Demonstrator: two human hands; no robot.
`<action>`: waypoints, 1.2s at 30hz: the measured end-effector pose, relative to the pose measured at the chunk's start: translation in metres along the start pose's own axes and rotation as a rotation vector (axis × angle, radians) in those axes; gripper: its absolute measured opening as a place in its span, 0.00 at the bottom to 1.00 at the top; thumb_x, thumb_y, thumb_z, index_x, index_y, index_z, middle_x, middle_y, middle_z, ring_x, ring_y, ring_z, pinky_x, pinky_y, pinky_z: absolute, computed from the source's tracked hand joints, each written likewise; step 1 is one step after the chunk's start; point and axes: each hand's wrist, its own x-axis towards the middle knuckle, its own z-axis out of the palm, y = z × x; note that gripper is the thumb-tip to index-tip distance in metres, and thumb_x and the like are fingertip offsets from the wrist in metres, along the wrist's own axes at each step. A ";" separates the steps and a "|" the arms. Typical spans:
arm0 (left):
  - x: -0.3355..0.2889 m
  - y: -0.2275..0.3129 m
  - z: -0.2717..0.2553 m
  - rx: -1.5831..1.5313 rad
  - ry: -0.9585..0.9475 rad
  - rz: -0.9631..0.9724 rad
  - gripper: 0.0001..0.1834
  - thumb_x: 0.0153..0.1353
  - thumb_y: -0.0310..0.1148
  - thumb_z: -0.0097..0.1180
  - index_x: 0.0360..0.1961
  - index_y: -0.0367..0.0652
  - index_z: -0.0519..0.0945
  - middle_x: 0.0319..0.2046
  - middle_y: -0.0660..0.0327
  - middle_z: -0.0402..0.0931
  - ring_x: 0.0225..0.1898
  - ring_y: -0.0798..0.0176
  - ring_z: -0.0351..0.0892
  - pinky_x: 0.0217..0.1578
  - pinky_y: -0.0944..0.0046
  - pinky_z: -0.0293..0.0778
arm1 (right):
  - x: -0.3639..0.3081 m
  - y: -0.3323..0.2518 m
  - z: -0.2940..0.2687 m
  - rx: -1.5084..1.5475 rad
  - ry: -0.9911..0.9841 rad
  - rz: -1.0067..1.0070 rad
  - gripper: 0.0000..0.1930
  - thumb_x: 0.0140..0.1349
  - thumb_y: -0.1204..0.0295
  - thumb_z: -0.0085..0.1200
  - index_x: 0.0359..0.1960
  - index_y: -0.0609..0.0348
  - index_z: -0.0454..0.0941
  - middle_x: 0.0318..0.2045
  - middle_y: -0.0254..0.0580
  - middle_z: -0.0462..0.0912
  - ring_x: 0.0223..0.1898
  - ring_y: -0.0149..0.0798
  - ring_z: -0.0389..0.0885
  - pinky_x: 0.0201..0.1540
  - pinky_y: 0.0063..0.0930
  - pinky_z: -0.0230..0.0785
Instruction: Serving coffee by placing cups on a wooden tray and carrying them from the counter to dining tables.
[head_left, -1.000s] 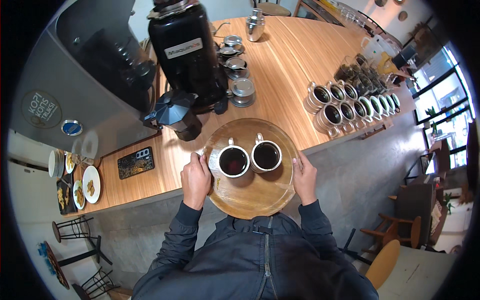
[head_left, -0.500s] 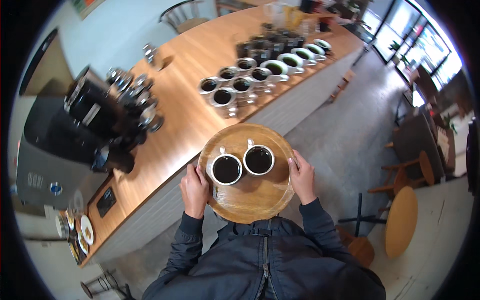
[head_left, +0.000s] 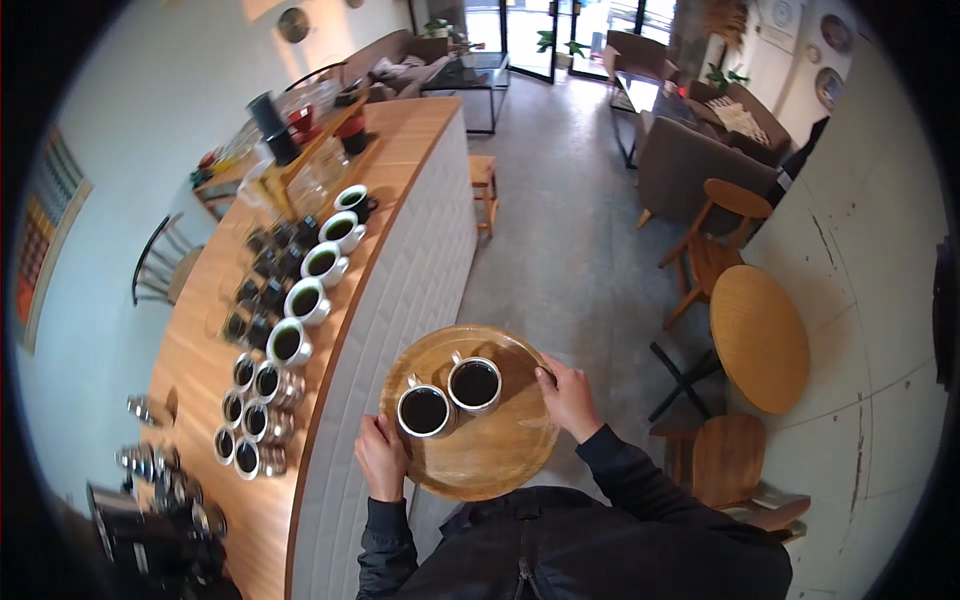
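Between my two hands I carry a round wooden tray (head_left: 490, 465) in front of my body. My left hand (head_left: 381, 457) grips its left rim, and my right hand (head_left: 569, 397) grips its right rim with the thumb on top. Two white-rimmed cups of dark coffee stand upright on it, close together. The left cup (head_left: 425, 411) is nearer to my left hand; the right cup (head_left: 475, 384) sits slightly farther away. Their handles point away from me. The fingers under the tray are hidden.
To my left runs a long wooden counter (head_left: 190, 350) with several filled cups (head_left: 305, 300), dark glass vessels (head_left: 265, 280) and a black machine (head_left: 150, 540). A stool (head_left: 483, 190) stands beyond its end. On the right are a round table (head_left: 760, 335), wooden chairs (head_left: 715, 255) and an armchair (head_left: 690, 170).
My view has swung right, away from the counter, toward the aisle and glass doors. Both hands still hold the tray, and the two cups remain on it.
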 end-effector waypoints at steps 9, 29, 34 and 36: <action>0.186 0.076 0.152 -0.034 -0.183 0.161 0.15 0.72 0.36 0.49 0.31 0.35 0.73 0.23 0.39 0.77 0.27 0.32 0.78 0.27 0.38 0.68 | 0.168 0.035 -0.029 -0.013 0.225 0.078 0.16 0.68 0.69 0.54 0.52 0.66 0.79 0.32 0.63 0.81 0.34 0.59 0.84 0.38 0.40 0.75; 0.561 0.344 0.504 -0.110 -0.267 0.301 0.16 0.72 0.38 0.47 0.34 0.35 0.76 0.26 0.41 0.79 0.31 0.33 0.79 0.32 0.39 0.71 | 0.652 0.203 -0.124 -0.038 0.424 0.212 0.14 0.66 0.69 0.55 0.49 0.63 0.81 0.35 0.61 0.85 0.40 0.59 0.85 0.41 0.45 0.76; 0.648 0.413 0.604 -0.114 -0.300 0.287 0.17 0.72 0.39 0.47 0.33 0.36 0.77 0.27 0.41 0.80 0.31 0.34 0.79 0.31 0.40 0.71 | 0.783 0.261 -0.153 -0.029 0.429 0.235 0.14 0.66 0.69 0.55 0.49 0.63 0.81 0.36 0.62 0.84 0.40 0.59 0.85 0.42 0.46 0.76; 0.685 0.444 0.643 -0.141 -0.317 0.289 0.17 0.73 0.39 0.47 0.33 0.35 0.76 0.27 0.41 0.79 0.31 0.34 0.79 0.30 0.41 0.70 | 0.839 0.286 -0.163 -0.042 0.444 0.250 0.14 0.66 0.69 0.55 0.49 0.64 0.81 0.36 0.62 0.85 0.40 0.59 0.85 0.42 0.46 0.76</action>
